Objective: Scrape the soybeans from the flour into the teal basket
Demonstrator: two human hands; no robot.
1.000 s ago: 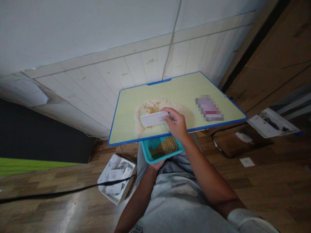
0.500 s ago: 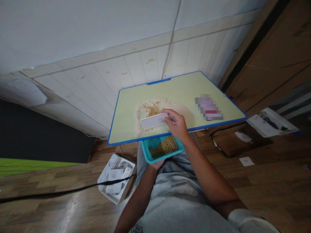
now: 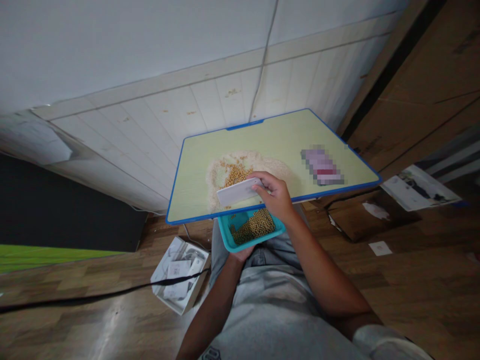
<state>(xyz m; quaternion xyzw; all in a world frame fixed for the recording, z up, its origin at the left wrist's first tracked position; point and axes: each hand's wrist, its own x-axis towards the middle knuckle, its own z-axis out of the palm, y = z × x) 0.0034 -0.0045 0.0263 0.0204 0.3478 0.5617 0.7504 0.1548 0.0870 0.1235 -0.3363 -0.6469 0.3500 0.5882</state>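
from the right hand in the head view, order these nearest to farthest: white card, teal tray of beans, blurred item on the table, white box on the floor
From the right hand:
1. white card, in its grip, on the left.
2. teal tray of beans, just below the table edge.
3. blurred item, right, on the table.
4. white box, on the floor, lower left.

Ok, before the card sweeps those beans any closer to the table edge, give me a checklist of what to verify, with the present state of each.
1. Right hand grips the white card: ok.
2. Card sits on the near side of the yellow beans, not behind them: not ok.
3. Teal tray is below the table edge, under the card: ok.
4. Left hand supports the tray from underneath: ok, mostly hidden.
5. Tray has room left: ok, bare floor shows at its left.
6. White grains kept apart from the beans: cannot tell.
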